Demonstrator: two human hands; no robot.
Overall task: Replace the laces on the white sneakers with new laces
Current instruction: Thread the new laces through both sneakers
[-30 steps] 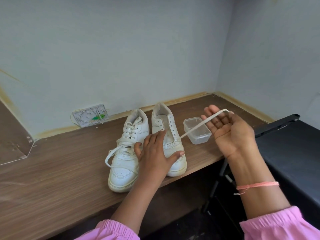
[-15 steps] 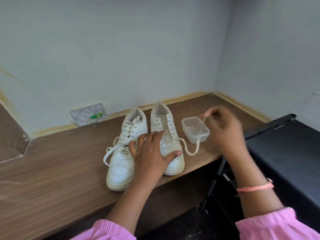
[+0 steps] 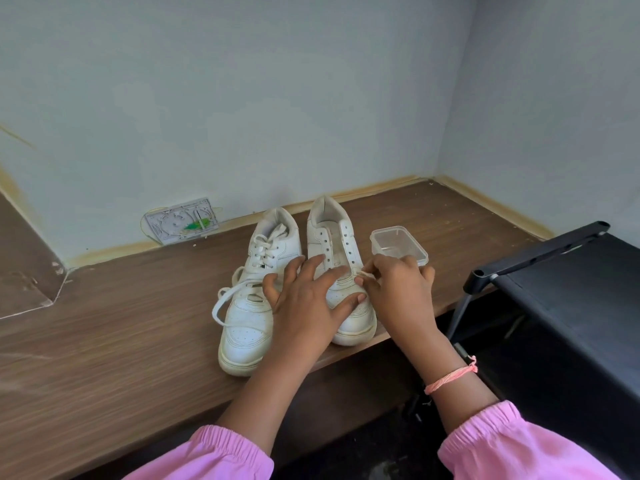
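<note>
Two white sneakers stand side by side on the wooden shelf (image 3: 121, 341), toes toward me. The left sneaker (image 3: 256, 299) is laced, and a loose lace loop (image 3: 225, 299) trails off its left side. Most eyelets of the right sneaker (image 3: 332, 237) show bare. My left hand (image 3: 304, 303) rests spread over the right sneaker's toe, fingers straight. At that shoe's lowest eyelets, on its right side, my right hand (image 3: 394, 292) pinches a short piece of white lace (image 3: 363, 274).
A clear plastic container (image 3: 398, 249) without a lid stands just right of the right sneaker. A white socket plate (image 3: 181, 221) sits on the back wall. A black rack (image 3: 568, 289) stands to the right, below the shelf's edge.
My right hand has come down from holding the lace stretched up to the right and now pinches it close to the shoe. My left hand has stayed on the toe.
</note>
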